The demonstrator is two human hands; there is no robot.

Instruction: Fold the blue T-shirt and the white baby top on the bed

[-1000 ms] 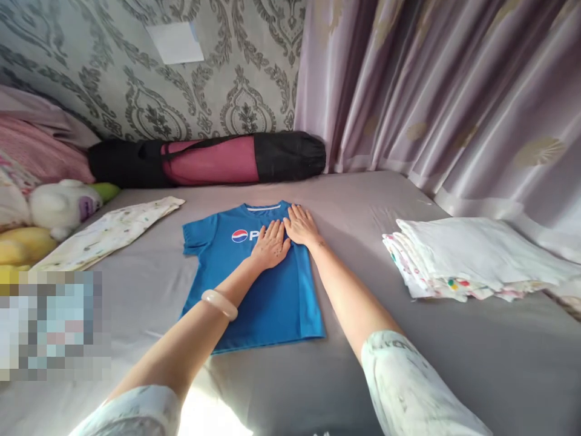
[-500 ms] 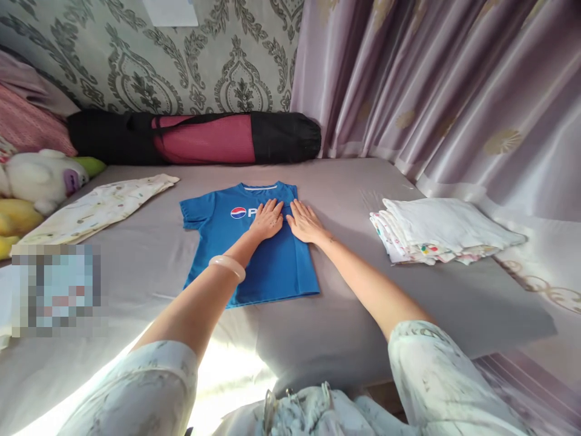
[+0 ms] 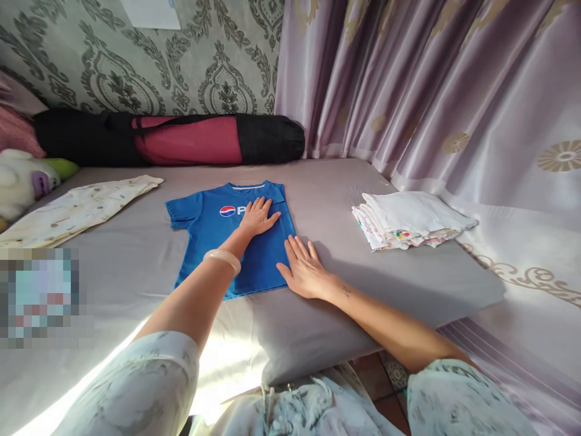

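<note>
A blue T-shirt [image 3: 209,254] with a round red, white and blue logo lies flat on the grey bed sheet [image 3: 327,188]. Its left sleeve, as I see it, is spread out, while the right side is folded in along a straight edge. My left hand [image 3: 259,217] rests flat on the chest, fingers spread, covering part of the white lettering. Over the lower right corner of the shirt lies my right hand [image 3: 305,269], palm down with fingers stretched out. A pale bangle [image 3: 222,259] circles my left forearm.
Right of the shirt sits a stack of folded white cloths [image 3: 413,218]. Patterned cream clothing [image 3: 86,206] lies on the left, near a plush toy [image 3: 22,181]. A black and red rolled bag [image 3: 186,140] runs along the wall. Purple curtains [image 3: 399,91] hang at the right.
My right hand has slid down the folded right side from the chest to the lower corner. My left hand stays on the chest. The view has shifted slightly to the right.
</note>
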